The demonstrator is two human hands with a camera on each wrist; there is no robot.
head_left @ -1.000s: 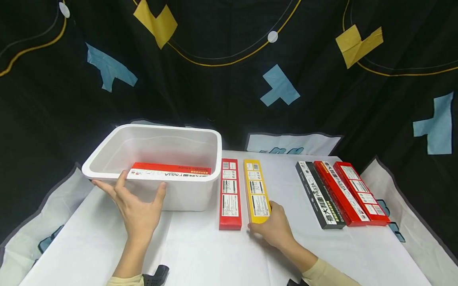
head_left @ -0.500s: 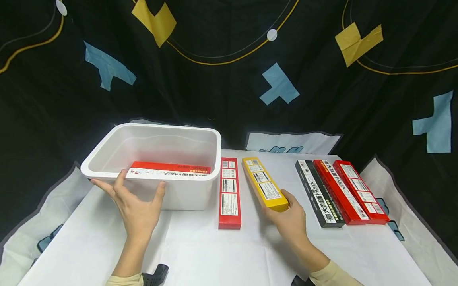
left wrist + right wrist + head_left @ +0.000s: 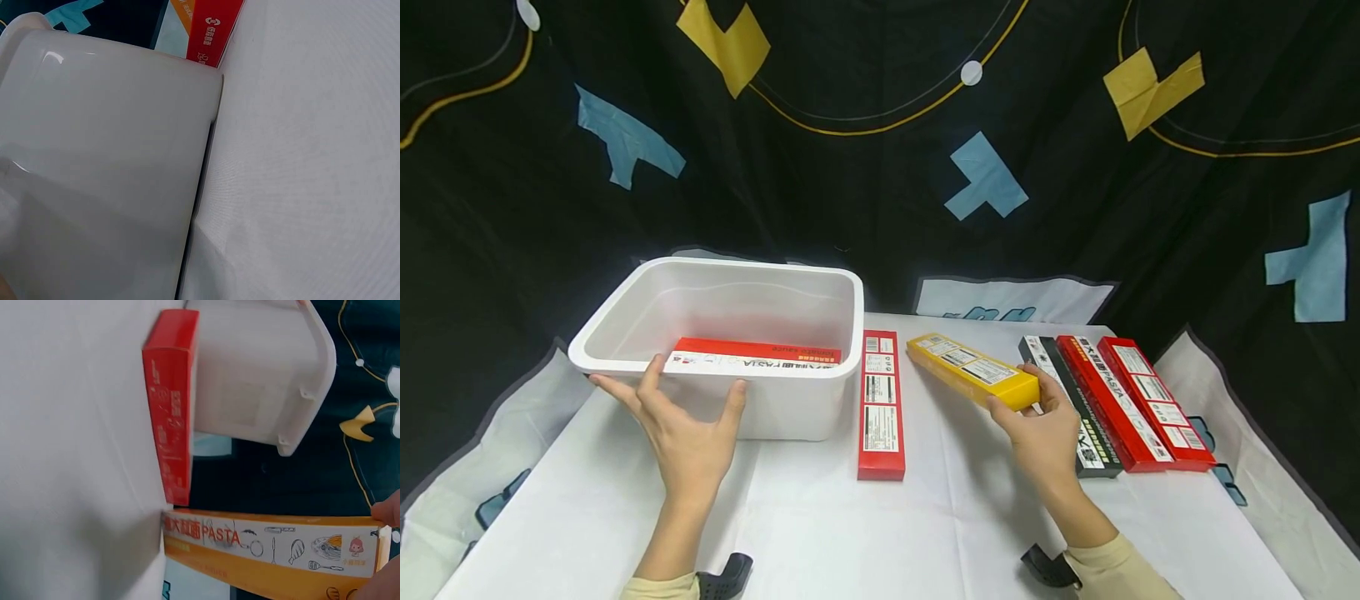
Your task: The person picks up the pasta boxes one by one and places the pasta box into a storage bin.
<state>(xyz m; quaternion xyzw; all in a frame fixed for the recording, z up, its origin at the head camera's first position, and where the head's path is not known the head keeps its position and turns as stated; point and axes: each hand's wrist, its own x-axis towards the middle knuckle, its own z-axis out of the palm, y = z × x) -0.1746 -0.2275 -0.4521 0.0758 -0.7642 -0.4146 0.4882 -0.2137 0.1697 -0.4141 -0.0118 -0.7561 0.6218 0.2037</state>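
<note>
Lower left, the left hand (image 3: 691,442) spreads wide against the tub (image 3: 793,408). Lower right, the right hand (image 3: 1047,429) pinches the yellow box (image 3: 973,368) by its raised near end, right of centre! The far end dips, perhaps touching the table (image 3: 880,542); hard to tell. Held by one end, it probably wants a firm pinch, clear of the red box (image 3: 882,425) mid-frame.

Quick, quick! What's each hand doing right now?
Left hand: open, spread against the white bin.
Right hand: closed, holding the yellow box by its near end.
</note>
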